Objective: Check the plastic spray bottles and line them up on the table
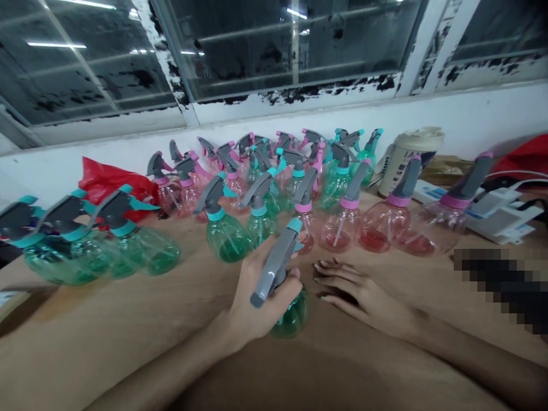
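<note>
My left hand [261, 291] is wrapped round the neck of a green spray bottle [293, 317] with a grey and teal trigger head, standing at the near middle of the table. Part of that bottle is hidden behind the fingers. My right hand [357, 288] rests palm down on the wooden table [205, 354], fingers stretched out, a short way right of the bottle and holding nothing. Just beyond my hands stand two green spray bottles [226, 237] and, to their right, a row of pink spray bottles [377, 228] with reddish liquid low inside.
Several green spray bottles [158, 248] stand at the left. More pink and green bottles crowd along the wall under the window [291, 51]. A red plastic bag [115, 185] lies at back left. At back right are a cream coffee cup [406, 160] and white chargers [500, 214] with cables.
</note>
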